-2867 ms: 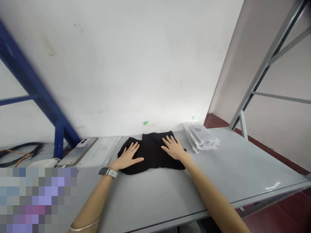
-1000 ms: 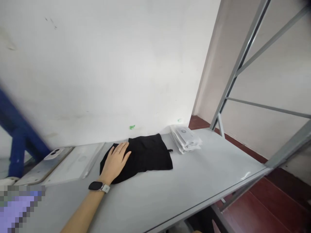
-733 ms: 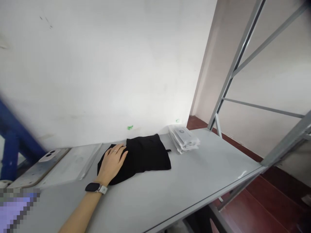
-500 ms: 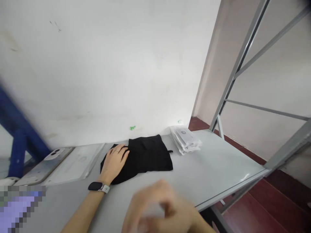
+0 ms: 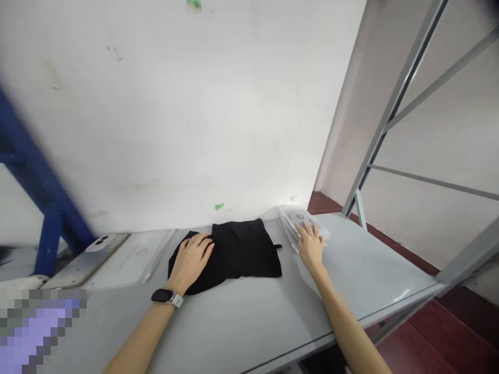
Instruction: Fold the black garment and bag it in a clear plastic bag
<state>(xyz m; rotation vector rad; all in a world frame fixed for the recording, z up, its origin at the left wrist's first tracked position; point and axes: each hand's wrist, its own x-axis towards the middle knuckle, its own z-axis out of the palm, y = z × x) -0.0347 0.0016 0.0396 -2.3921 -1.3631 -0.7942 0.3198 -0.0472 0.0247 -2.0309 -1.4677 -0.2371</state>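
Note:
A folded black garment lies on the grey table near the wall. My left hand, with a watch on the wrist, rests flat on the garment's left part, fingers stretched out. My right hand reaches across to a stack of clear plastic bags at the back right of the table. Its fingers lie flat on top of the stack.
A phone and a flat clear bag lie left of the garment. A blue metal frame stands at the far left, a grey shelf frame at the right. The table's edge drops to a red floor.
My right hand left the garment, dropped out of view, then came up and reached out onto the stack of bags. My left hand stayed on the garment.

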